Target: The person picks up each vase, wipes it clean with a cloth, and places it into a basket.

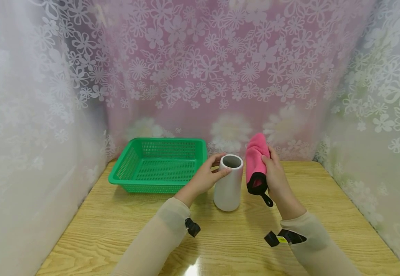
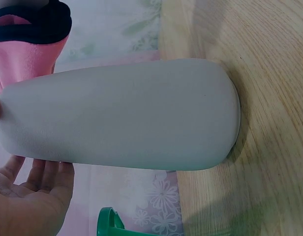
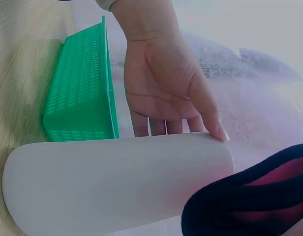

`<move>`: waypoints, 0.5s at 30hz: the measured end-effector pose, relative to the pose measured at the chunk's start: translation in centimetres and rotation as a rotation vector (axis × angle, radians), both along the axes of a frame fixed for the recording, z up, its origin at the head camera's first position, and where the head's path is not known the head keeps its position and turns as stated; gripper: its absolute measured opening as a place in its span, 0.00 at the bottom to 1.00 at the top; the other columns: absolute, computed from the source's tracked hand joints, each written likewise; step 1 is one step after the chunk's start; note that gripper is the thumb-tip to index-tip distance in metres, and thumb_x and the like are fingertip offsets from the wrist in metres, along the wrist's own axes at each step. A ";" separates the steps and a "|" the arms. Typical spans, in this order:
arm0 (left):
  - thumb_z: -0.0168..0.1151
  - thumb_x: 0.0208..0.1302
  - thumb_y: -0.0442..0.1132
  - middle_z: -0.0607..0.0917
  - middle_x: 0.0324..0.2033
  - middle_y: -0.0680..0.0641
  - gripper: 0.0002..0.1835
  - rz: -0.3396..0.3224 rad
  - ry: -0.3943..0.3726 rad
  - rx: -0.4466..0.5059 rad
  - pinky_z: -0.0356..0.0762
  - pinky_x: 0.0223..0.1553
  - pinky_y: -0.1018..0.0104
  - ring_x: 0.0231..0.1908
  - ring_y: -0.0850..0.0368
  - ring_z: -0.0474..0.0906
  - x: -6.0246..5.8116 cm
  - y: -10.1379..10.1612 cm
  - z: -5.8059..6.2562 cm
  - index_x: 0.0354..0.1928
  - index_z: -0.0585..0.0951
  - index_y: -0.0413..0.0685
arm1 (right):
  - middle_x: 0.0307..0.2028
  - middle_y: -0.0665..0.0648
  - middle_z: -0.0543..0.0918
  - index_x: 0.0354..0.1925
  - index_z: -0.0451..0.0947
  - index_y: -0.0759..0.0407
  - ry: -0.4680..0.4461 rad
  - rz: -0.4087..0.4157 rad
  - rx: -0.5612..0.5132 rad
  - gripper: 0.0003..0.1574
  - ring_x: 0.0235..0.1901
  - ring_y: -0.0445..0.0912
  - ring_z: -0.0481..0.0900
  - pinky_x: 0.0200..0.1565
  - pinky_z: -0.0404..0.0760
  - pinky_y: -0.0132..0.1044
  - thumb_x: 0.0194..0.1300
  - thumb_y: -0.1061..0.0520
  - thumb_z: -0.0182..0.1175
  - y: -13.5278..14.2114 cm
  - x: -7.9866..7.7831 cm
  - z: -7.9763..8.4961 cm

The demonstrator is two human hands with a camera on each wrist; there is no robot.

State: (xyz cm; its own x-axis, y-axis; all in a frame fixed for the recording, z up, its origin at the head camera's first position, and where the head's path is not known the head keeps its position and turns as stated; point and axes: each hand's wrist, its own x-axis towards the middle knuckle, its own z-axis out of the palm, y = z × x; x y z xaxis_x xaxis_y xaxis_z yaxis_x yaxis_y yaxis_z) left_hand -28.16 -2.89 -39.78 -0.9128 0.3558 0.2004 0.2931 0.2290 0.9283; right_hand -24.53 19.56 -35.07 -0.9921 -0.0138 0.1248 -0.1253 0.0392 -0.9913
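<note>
A tall white vase [image 1: 228, 188] with a round open mouth stands upright on the wooden table. My left hand [image 1: 208, 174] grips it near the top, thumb at the near side of the rim and fingers behind. In the right wrist view that left hand [image 3: 164, 83] shows its palm turned toward the vase. To the right, my right hand [image 1: 276, 172] holds a pink fabric pouch [image 1: 256, 157] raised above the table. A black band edges the pouch's opening, which faces down toward me, and a black loop [image 1: 268, 200] dangles from it.
Left of the vase sits a green perforated plastic basket [image 1: 156, 188], close behind my left forearm. Floral curtains [image 1: 227, 69] enclose the table [image 1: 213, 245] at the back and both sides. Each wrist wears a small black camera on a strap.
</note>
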 end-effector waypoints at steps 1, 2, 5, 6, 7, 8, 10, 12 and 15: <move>0.66 0.67 0.54 0.72 0.65 0.52 0.36 0.000 -0.001 -0.001 0.72 0.63 0.53 0.67 0.51 0.68 0.0 0.0 0.0 0.74 0.65 0.63 | 0.71 0.58 0.55 0.81 0.42 0.44 0.011 -0.007 0.002 0.35 0.56 0.46 0.66 0.57 0.67 0.32 0.82 0.48 0.35 0.0 0.1 0.0; 0.66 0.67 0.55 0.72 0.65 0.52 0.36 0.000 -0.002 -0.002 0.72 0.63 0.53 0.67 0.51 0.68 0.0 0.0 0.0 0.74 0.65 0.64 | 0.71 0.58 0.55 0.81 0.42 0.44 0.023 -0.017 0.006 0.35 0.57 0.46 0.65 0.58 0.66 0.33 0.82 0.48 0.36 -0.1 0.1 0.0; 0.66 0.67 0.55 0.72 0.65 0.52 0.36 0.003 -0.004 -0.004 0.73 0.63 0.53 0.67 0.51 0.69 0.0 0.1 0.0 0.74 0.65 0.64 | 0.74 0.57 0.53 0.81 0.43 0.44 0.059 -0.037 0.011 0.35 0.62 0.48 0.63 0.64 0.63 0.39 0.82 0.49 0.36 -0.3 0.1 0.0; 0.66 0.67 0.55 0.72 0.65 0.52 0.36 0.003 -0.003 -0.006 0.72 0.63 0.52 0.67 0.51 0.69 0.0 0.1 0.0 0.74 0.65 0.64 | 0.75 0.56 0.52 0.81 0.43 0.45 0.076 -0.042 0.015 0.35 0.64 0.49 0.62 0.66 0.61 0.42 0.82 0.49 0.36 -0.3 0.1 0.0; 0.66 0.67 0.55 0.72 0.65 0.52 0.36 0.002 -0.003 -0.005 0.72 0.63 0.52 0.67 0.50 0.69 0.0 0.1 0.0 0.74 0.65 0.64 | 0.75 0.56 0.52 0.81 0.43 0.46 0.094 -0.050 0.021 0.35 0.65 0.50 0.62 0.68 0.60 0.43 0.82 0.50 0.36 -0.4 0.1 -0.1; 0.66 0.67 0.55 0.72 0.66 0.51 0.35 0.002 -0.003 -0.006 0.72 0.63 0.52 0.67 0.50 0.69 0.0 0.1 0.0 0.74 0.65 0.64 | 0.76 0.56 0.52 0.81 0.43 0.46 0.112 -0.058 0.026 0.35 0.66 0.50 0.61 0.69 0.60 0.45 0.82 0.51 0.37 -0.6 0.0 -0.1; 0.65 0.67 0.55 0.72 0.66 0.51 0.35 0.002 -0.001 -0.008 0.72 0.63 0.51 0.67 0.50 0.69 0.1 0.1 0.1 0.74 0.65 0.64 | 0.76 0.56 0.53 0.81 0.44 0.47 0.158 -0.071 0.047 0.35 0.67 0.52 0.62 0.69 0.61 0.46 0.82 0.53 0.37 -0.8 0.0 -0.3; 0.65 0.68 0.54 0.72 0.66 0.50 0.35 0.001 -0.002 -0.005 0.72 0.63 0.51 0.67 0.50 0.69 0.1 0.1 0.2 0.74 0.65 0.63 | 0.75 0.56 0.54 0.81 0.44 0.45 0.207 -0.086 0.090 0.35 0.67 0.53 0.63 0.67 0.63 0.43 0.81 0.54 0.38 -1.0 -0.1 -0.8; 0.65 0.68 0.52 0.72 0.66 0.50 0.35 0.004 -0.004 -0.001 0.72 0.63 0.51 0.67 0.50 0.69 0.2 0.1 0.2 0.74 0.65 0.62 | 0.74 0.57 0.57 0.80 0.47 0.45 0.323 -0.110 0.156 0.36 0.66 0.53 0.65 0.62 0.65 0.36 0.80 0.57 0.40 -1.5 -0.4 -1.8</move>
